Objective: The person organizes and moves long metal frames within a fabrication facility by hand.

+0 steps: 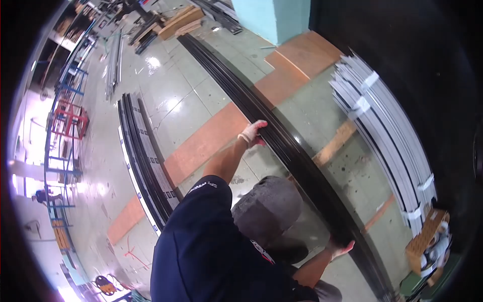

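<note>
A long bundle of dark bars or profiles (302, 168) runs diagonally across the middle of the view, from the top to the lower right. My left hand (254, 133), in a white and red glove, is closed on the bundle's near side around its middle. Lower down, my right hand (341, 248) grips the same bundle, with reddish fingertips showing by its far edge; part of this hand is hidden in shadow. My bent knee (269, 204) lies between my arms, close to the bars.
Orange-brown boards (201, 146) lie on the tiled floor beneath the bundle. To the left rests another stack of dark profiles (138, 151). Pale wrapped profiles (385, 131) and a cardboard box (427, 241) are at right. A light-blue pillar (261, 20) stands behind.
</note>
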Demonstrator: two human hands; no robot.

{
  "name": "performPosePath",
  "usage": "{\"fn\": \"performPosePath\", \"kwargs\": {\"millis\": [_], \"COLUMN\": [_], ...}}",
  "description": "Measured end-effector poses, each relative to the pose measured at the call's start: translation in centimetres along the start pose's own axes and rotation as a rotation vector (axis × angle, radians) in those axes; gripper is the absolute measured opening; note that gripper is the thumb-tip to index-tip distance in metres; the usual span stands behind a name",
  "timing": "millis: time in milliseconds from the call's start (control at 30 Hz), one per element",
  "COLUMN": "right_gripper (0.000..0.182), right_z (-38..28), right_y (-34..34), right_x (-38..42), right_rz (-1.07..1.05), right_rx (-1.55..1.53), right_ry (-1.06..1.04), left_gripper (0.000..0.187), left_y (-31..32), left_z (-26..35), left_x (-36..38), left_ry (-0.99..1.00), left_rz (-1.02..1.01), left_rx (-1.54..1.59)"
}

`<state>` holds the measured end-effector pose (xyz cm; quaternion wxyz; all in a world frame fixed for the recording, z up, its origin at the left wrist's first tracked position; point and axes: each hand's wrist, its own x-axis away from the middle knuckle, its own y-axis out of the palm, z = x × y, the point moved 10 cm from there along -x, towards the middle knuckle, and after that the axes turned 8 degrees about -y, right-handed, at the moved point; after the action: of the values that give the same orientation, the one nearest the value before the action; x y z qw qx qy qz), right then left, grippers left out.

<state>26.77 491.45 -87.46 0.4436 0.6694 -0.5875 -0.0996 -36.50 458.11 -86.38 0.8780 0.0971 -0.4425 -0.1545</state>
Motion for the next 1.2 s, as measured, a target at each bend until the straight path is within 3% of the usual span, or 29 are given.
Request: {"fn": "performPosePath", "kwargs": {"millis": [133,233,333,433,533,567,633,667,700,733,767,833,867,900,933,1000,1100,1133,1167,1200], "right_gripper": [0.074,0.070,0.068,0.070,0.072,0.077,0.086,0.087,0.089,0.092,0.088,0.084,0.082,0.064,0.060,0.049,0.040,0.040,0.039,0.038], "right_z": [-1.2,-0.8,-1.5,-0.6,-0.4,-0.2,-0.5,-1.2,-2.9,-4.7,-5.6,-6.5,-6.6,-6.3,-6.7,-10.5,-15.5,-16.3,-16.0,-16.0], "right_y": [-4.2,-3.9,-3.1,-2.3,-1.4,-2.0,-1.8,-1.9,-1.3,-0.3,-1.2,-1.1,1.0,5.8,9.4,17.2,32.3,37.5,41.5,44.9], "right_x": [-1.3,-1.6,-1.3,-1.0,-0.9,-0.6,0.2,1.8,4.1,6.7,7.2,7.8,8.3,9.3,9.6,12.3,15.9,17.9,19.3,20.5], "right_rz": [0.152,0.103,0.091,0.115,0.116,0.213,0.394,0.596,0.788,0.986,0.972,0.720,0.518,0.213,-0.079,0.051,-0.194,-0.250,-0.275,-0.295], "right_rx": [0.075,0.026,0.230,0.032,0.023,0.058,0.142,0.357,0.591,0.801,0.798,0.722,0.672,0.580,0.584,0.806,1.255,1.325,1.336,1.351], "right_ry": [-0.145,-0.140,-0.193,-0.097,-0.125,-0.110,-0.077,0.000,0.047,0.136,0.297,0.595,0.725,0.870,0.854,0.960,0.821,0.776,0.817,0.861], "left_gripper": [0.034,0.036,0.040,0.052,0.068,0.081,0.087,0.090,0.098,0.095,0.090,0.084,0.082,0.087,0.091,0.087,0.076,0.074,0.073,0.073], "left_y": [0.4,0.5,0.0,-0.5,-0.2,-0.2,0.2,0.0,1.0,-0.2,1.6,5.8,7.7,8.1,8.1,5.6,-0.5,-4.2,-5.3,-8.0], "left_z": [-0.5,-0.9,-0.8,-0.8,-1.0,-0.9,1.2,2.8,3.9,3.4,2.9,3.9,4.6,4.8,5.2,4.1,2.5,-1.7,1.1,-0.4], "left_x": [-0.4,-0.9,-1.4,-1.6,-0.9,-1.3,2.0,4.6,5.7,5.3,6.9,14.7,20.3,24.6,28.7,37.0,50.6,52.0,59.7,64.2], "left_ry": [-0.057,-0.053,-0.065,0.000,-0.041,-0.034,-0.014,-0.010,-0.036,0.049,0.082,0.123,0.125,0.129,0.131,-0.080,-0.204,-0.251,-0.305,-0.367], "left_rz": [-0.044,-0.085,-0.102,-0.067,-0.077,-0.098,0.260,0.447,0.345,0.481,0.320,0.084,0.017,0.008,0.006,0.045,0.282,0.313,0.448,0.584], "left_rx": [-0.051,-0.015,-0.055,-0.033,0.032,-0.051,-0.300,-0.417,-0.694,-0.890,-0.986,-1.102,-1.127,-1.227,-1.325,-1.044,-0.704,-0.601,-0.686,-0.652]}}
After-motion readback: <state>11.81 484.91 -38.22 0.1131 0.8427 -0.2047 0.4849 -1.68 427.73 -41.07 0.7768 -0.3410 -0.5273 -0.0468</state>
